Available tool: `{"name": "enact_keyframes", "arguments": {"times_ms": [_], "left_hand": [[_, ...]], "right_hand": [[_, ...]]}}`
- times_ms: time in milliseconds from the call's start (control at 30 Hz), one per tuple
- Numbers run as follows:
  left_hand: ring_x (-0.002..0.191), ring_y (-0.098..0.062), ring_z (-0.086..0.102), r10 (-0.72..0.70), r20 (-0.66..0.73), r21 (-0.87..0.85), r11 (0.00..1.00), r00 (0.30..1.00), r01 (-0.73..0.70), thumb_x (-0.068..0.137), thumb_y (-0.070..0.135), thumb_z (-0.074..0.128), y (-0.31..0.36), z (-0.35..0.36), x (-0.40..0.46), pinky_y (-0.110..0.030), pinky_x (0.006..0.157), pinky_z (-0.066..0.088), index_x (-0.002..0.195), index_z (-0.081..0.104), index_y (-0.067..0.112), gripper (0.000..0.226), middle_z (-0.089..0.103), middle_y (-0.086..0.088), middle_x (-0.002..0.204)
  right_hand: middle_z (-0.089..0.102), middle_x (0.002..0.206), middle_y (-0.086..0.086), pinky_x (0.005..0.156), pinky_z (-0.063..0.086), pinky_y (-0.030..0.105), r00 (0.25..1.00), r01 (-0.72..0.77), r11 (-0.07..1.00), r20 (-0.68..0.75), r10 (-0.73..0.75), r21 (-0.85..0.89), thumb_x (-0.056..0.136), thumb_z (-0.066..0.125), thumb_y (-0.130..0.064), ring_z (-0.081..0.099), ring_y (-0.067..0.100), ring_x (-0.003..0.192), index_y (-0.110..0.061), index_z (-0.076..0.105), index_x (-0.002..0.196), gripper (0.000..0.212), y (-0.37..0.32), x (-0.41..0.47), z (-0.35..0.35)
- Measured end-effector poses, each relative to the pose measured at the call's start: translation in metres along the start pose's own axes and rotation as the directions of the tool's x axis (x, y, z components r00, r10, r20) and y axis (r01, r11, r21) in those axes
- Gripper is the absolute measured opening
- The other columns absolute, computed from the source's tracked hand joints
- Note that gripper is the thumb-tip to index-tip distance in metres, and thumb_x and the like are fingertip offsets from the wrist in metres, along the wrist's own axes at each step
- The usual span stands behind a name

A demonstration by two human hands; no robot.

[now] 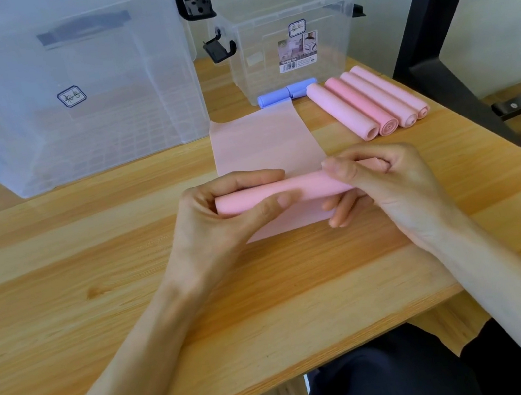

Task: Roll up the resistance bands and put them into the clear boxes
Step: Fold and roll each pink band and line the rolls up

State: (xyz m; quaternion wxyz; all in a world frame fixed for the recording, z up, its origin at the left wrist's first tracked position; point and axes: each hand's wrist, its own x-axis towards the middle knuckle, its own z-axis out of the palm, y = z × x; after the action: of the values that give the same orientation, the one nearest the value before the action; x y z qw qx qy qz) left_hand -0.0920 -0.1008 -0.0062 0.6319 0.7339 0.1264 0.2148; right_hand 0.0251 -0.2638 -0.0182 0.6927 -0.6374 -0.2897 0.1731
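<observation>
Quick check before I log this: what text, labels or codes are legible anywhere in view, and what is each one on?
"Storage Box": printed on the product sticker on the small clear box, just legible.
Barcode and fine print on that same sticker: too small to read.
Handwritten label above the sticker: too blurred to read.
Handwritten label on the large clear box: characters too blurred to read.

- Left hand (219, 211) and right hand (378, 183) grip a part-rolled pink band (305, 185) on the wooden table (95, 296).
- Four pink rolls (367, 101) lie beside the small clear box (290, 38) — blue roll (286, 92) touching it.
</observation>
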Motion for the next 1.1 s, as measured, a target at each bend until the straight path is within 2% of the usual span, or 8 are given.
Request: {"name": "enact_keyframes", "arguments": {"times_ms": [67, 233, 367, 500, 700, 833, 967, 1100], "left_hand": [[0.083, -0.008, 0.071, -0.01, -0.013, -0.017, 1.0, 1.0, 0.01, 0.064, 0.026, 0.08, 0.0001, -0.0002, 0.0003, -0.025, 0.08, 0.059, 0.085, 0.078, 0.028, 0.021, 0.077, 0.007, 0.091], [0.079, -0.019, 0.075, -0.074, -0.049, -0.095, 0.993, 0.996, 0.069, 0.073, 0.025, 0.073, 0.001, -0.0003, 0.0012, -0.026, 0.07, 0.06, 0.086, 0.077, 0.016, 0.016, 0.077, -0.001, 0.083], [0.082, -0.01, 0.072, -0.063, -0.022, -0.081, 0.995, 0.998, 0.061, 0.066, 0.027, 0.077, 0.001, -0.0004, 0.0013, -0.027, 0.074, 0.061, 0.081, 0.08, 0.021, 0.017, 0.078, 0.001, 0.088], [0.081, -0.004, 0.07, -0.024, 0.0, 0.006, 1.0, 1.0, 0.024, 0.06, 0.029, 0.08, 0.0007, -0.0005, 0.0008, -0.022, 0.079, 0.058, 0.08, 0.08, 0.028, 0.02, 0.077, 0.008, 0.088], [0.08, -0.011, 0.072, -0.11, -0.042, -0.079, 0.991, 0.993, 0.106, 0.071, 0.025, 0.074, -0.0003, 0.0008, 0.0031, -0.024, 0.07, 0.06, 0.086, 0.078, 0.014, 0.019, 0.077, -0.002, 0.091], [0.081, -0.011, 0.07, -0.084, -0.025, -0.04, 0.996, 0.996, 0.083, 0.063, 0.028, 0.08, 0.0008, 0.0004, 0.0014, -0.032, 0.078, 0.061, 0.083, 0.08, 0.024, 0.021, 0.078, 0.0, 0.09], [0.076, -0.014, 0.07, -0.076, -0.019, 0.015, 0.997, 0.997, 0.076, 0.059, 0.035, 0.082, 0.0001, -0.0001, 0.0002, -0.036, 0.081, 0.058, 0.08, 0.08, 0.027, 0.022, 0.077, 0.0, 0.085], [0.071, -0.013, 0.073, -0.104, -0.054, -0.059, 0.993, 0.993, 0.101, 0.067, 0.027, 0.077, 0.0007, 0.0007, 0.0017, -0.022, 0.066, 0.06, 0.079, 0.078, 0.02, 0.014, 0.077, -0.002, 0.08]], "right_hand": [[0.071, 0.068, 0.017, 0.048, 0.057, 0.033, 1.0, -0.01, 1.0, 0.02, 0.01, 0.005, 0.074, 0.071, -0.038, 0.068, 0.031, 0.051, -0.009, 0.072, 0.085, 0.031, -0.0005, 0.0002, 0.0002], [0.075, 0.084, 0.007, 0.054, 0.059, 0.031, 0.995, 0.037, 0.999, 0.096, -0.036, -0.016, 0.075, 0.074, -0.015, 0.073, 0.029, 0.064, -0.007, 0.071, 0.098, 0.025, -0.002, -0.0004, 0.0005], [0.074, 0.075, 0.014, 0.05, 0.059, 0.033, 0.997, 0.018, 1.0, 0.07, -0.018, -0.002, 0.076, 0.071, -0.023, 0.07, 0.029, 0.055, -0.008, 0.073, 0.089, 0.02, -0.0023, -0.0014, 0.0009], [0.073, 0.072, 0.019, 0.047, 0.056, 0.031, 0.998, -0.027, 1.0, 0.062, 0.027, 0.009, 0.076, 0.069, -0.034, 0.069, 0.031, 0.053, -0.007, 0.072, 0.089, 0.03, -0.0013, -0.001, -0.0008], [0.075, 0.08, 0.011, 0.056, 0.06, 0.03, 0.993, 0.007, 1.0, 0.122, -0.006, -0.01, 0.072, 0.076, -0.01, 0.073, 0.026, 0.066, -0.009, 0.072, 0.102, 0.03, -0.0013, -0.0007, 0.0005], [0.075, 0.078, 0.012, 0.052, 0.059, 0.031, 0.998, 0.001, 1.0, 0.064, -0.001, -0.007, 0.074, 0.074, -0.021, 0.071, 0.029, 0.058, -0.011, 0.075, 0.092, 0.02, -0.0025, -0.0018, 0.0002], [0.074, 0.078, 0.016, 0.053, 0.06, 0.033, 0.997, -0.039, 0.999, 0.06, 0.039, 0.007, 0.074, 0.072, -0.032, 0.072, 0.031, 0.061, -0.012, 0.074, 0.089, 0.026, -0.0022, -0.0016, -0.0007], [0.076, 0.091, 0.011, 0.061, 0.061, 0.031, 0.99, -0.025, 1.0, 0.137, 0.022, 0.014, 0.074, 0.075, -0.009, 0.075, 0.028, 0.08, -0.006, 0.069, 0.105, 0.032, -0.0016, -0.0008, -0.0002]]}}
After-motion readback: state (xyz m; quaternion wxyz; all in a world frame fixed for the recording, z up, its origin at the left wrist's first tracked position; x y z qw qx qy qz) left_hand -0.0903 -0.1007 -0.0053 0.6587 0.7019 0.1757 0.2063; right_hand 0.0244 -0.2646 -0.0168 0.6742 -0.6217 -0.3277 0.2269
